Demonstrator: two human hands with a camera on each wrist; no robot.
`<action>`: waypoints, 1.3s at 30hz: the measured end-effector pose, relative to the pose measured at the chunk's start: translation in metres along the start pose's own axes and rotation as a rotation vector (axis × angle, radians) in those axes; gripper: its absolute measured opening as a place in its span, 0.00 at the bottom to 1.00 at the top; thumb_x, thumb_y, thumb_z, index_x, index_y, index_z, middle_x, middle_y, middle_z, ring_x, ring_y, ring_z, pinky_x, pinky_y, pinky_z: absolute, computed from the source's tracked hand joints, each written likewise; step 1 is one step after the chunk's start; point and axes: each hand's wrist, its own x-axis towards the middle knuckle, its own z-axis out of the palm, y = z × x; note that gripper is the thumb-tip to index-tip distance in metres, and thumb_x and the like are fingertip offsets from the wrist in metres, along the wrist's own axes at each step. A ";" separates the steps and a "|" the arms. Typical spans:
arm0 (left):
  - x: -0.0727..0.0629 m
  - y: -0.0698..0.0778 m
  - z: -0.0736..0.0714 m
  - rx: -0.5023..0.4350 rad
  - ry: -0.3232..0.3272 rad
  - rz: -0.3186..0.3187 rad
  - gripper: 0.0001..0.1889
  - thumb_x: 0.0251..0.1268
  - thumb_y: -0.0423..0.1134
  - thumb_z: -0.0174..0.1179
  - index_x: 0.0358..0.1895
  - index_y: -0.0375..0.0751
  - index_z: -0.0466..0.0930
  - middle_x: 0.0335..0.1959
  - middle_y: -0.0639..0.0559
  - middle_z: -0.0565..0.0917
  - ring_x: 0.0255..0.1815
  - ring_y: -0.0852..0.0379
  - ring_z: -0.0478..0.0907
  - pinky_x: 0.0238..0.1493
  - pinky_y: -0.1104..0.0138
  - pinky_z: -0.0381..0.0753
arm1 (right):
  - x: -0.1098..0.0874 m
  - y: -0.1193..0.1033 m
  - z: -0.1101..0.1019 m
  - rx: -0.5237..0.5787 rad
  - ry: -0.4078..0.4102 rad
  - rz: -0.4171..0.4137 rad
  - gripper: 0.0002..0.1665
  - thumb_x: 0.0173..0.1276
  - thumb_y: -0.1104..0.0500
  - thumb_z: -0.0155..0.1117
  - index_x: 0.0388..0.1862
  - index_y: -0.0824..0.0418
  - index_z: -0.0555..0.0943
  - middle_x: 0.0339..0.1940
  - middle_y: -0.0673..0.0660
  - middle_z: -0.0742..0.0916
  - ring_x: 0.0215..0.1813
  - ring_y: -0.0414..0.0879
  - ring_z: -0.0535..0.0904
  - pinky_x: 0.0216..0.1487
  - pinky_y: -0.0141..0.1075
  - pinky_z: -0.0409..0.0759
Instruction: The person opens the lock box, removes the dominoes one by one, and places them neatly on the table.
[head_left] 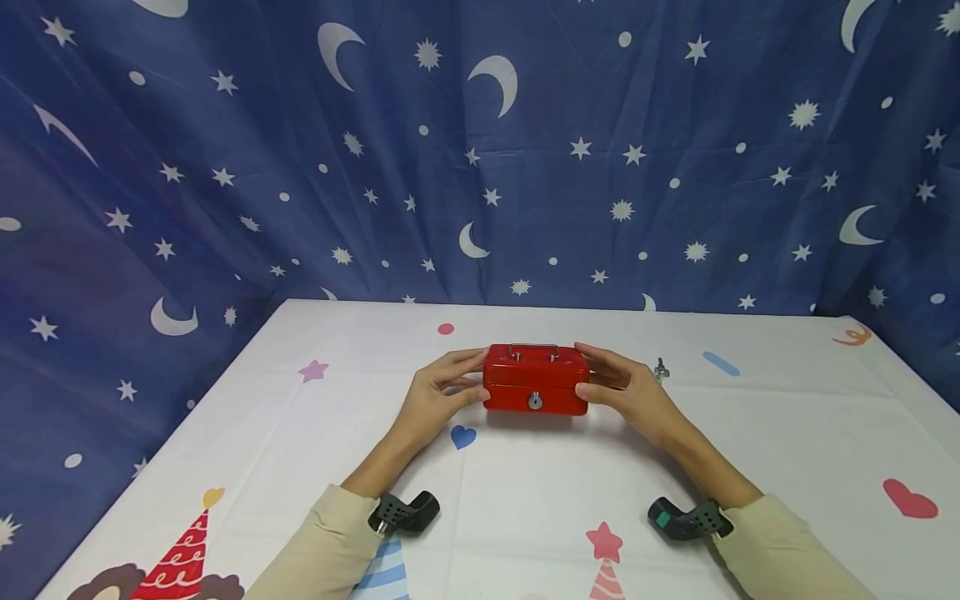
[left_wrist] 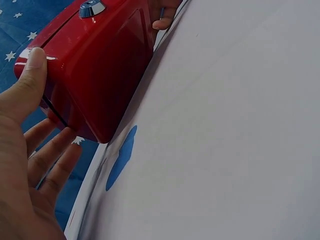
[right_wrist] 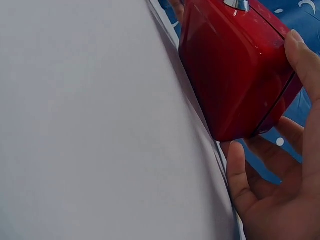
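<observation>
— Leftmost?
— The left hand [head_left: 435, 398], gripping the red box [head_left: 506, 397] by one end, some fingertips hidden
— And the box?
— Central, towards the far edge of the white cloth [head_left: 525, 483]; I can't tell whether its base touches down
— Further right?
— The right hand [head_left: 633, 396] grips the other end; just beyond, a metal thing [head_left: 661, 370], too small to make out

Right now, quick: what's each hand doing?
Left hand: holding the box at its left end.
Right hand: holding the box at its right end.
</observation>
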 end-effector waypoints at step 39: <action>0.004 -0.024 0.004 0.189 -0.030 0.195 0.42 0.47 0.31 0.72 0.70 0.41 0.65 0.67 0.48 0.71 0.65 0.52 0.68 0.58 0.53 0.74 | 0.001 -0.012 -0.003 -0.221 -0.021 -0.293 0.51 0.48 0.55 0.80 0.71 0.43 0.67 0.68 0.53 0.73 0.62 0.56 0.74 0.54 0.53 0.77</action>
